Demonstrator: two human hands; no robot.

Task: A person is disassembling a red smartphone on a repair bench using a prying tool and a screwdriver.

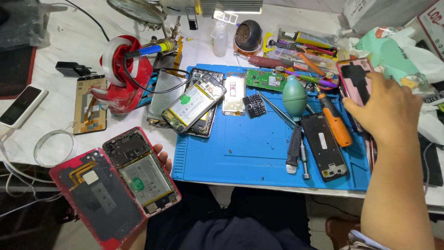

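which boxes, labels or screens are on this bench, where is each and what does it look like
Cardboard box: top right corner, white-grey with a label.
Printed bag: right edge, mint green with cartoon figures.
Detached display panel: left of the red tape dispenser, dark, orange flex.
Battery label: green round sticker on the opened phone, mat centre-left.

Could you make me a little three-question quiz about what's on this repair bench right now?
1. True or false: the left hand holds an opened red phone.
2. What is the right hand touching: (a) the pink phone, (b) the green air blower, (c) the orange screwdriver?
3. What colour is the work mat?

Key: 1 true; 2 a; 3 blue.
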